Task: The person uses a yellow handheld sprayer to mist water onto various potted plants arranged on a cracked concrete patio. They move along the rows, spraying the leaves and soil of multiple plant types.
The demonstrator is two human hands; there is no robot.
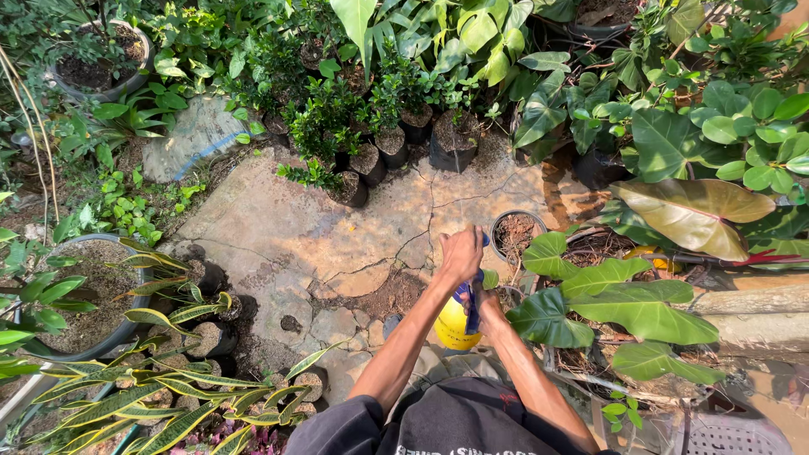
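Centre frame, pumping step: left hand (pixel 461 254) clenched on the blue pump handle (pixel 468 305) of the yellow plastic sprayer bottle (pixel 452 327). Right hand hidden below; grip unclear. Next needs a straight downstroke.

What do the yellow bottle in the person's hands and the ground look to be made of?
The round yellow sprayer bottle looks like smooth moulded plastic, evenly coloured and slightly glossy. The pale cracked ground slab seems to be concrete: matte, stained, with branching cracks.

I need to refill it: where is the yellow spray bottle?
Low centre in the head view: the yellow spray bottle hangs under both hands, beside the big-leafed plant.
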